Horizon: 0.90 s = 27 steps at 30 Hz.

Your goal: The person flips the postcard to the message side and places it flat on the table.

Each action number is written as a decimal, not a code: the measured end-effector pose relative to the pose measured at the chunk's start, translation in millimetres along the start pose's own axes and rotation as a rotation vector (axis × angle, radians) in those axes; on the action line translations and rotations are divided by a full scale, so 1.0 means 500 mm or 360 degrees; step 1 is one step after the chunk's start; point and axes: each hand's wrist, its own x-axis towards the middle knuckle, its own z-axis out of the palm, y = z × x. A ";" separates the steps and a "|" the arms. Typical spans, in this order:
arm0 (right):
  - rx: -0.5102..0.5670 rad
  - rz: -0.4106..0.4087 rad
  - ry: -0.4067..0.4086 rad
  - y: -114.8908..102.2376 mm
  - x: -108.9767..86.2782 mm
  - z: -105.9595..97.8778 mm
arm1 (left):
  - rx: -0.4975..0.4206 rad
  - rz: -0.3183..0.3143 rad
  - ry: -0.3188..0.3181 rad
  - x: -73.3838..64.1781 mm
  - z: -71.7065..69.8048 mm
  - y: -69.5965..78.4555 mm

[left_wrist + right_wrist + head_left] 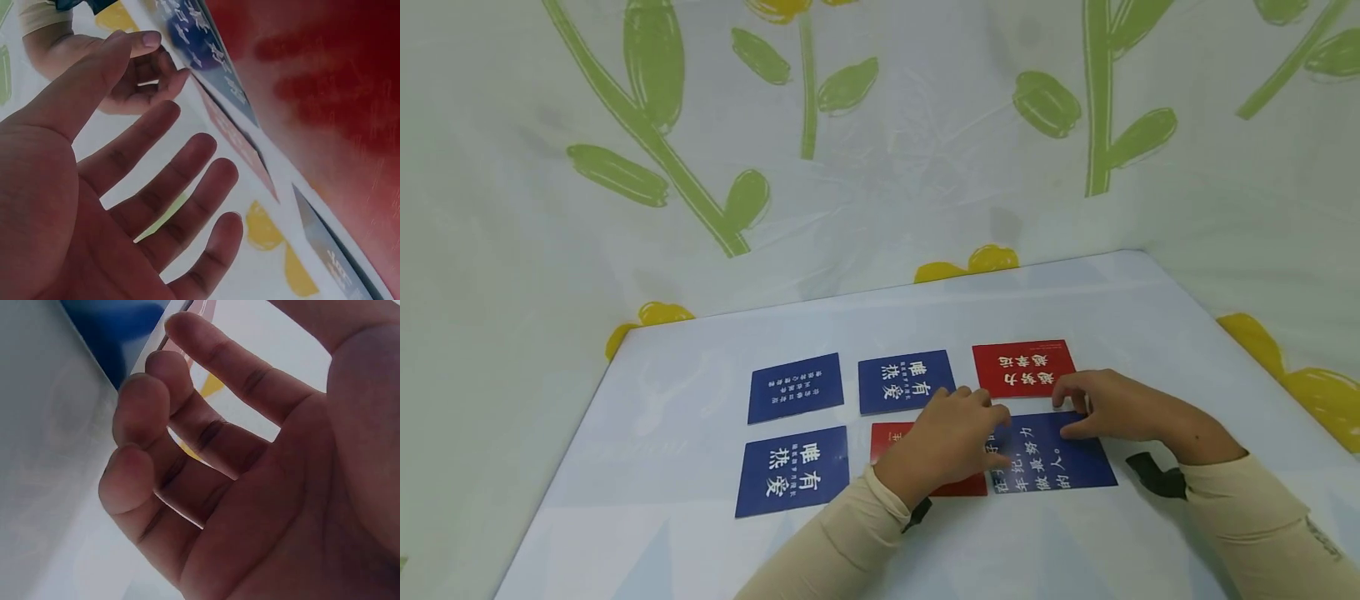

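Note:
My left hand hovers above a red card in the front row, partly hiding it. In the left wrist view its fingers are spread and loosely bent, with nothing between them. My right hand is over the right side of a blue card with white writing. In the right wrist view the fingers curve loosely and hold nothing; whether a fingertip touches the card, I cannot tell. Behind that blue card lies another red card, near the right fingertips.
Two blue cards, one at back left and one at front left, lie flat. A third blue card is at back middle, partly behind the left hand. All rest on a white table. Behind it hangs a leaf-patterned cloth.

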 end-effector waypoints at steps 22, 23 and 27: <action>-0.0032 0.0075 -0.0031 0.003 -0.001 0.006 | 0.0102 0.0064 -0.0064 -0.005 0.032 0.005; -0.0036 0.0072 -0.0029 0.004 -0.001 0.006 | 0.0105 0.0069 -0.0070 -0.006 0.032 0.006; -0.0048 0.0067 -0.0029 0.003 0.000 0.006 | 0.0107 0.0080 -0.0071 -0.008 0.033 0.007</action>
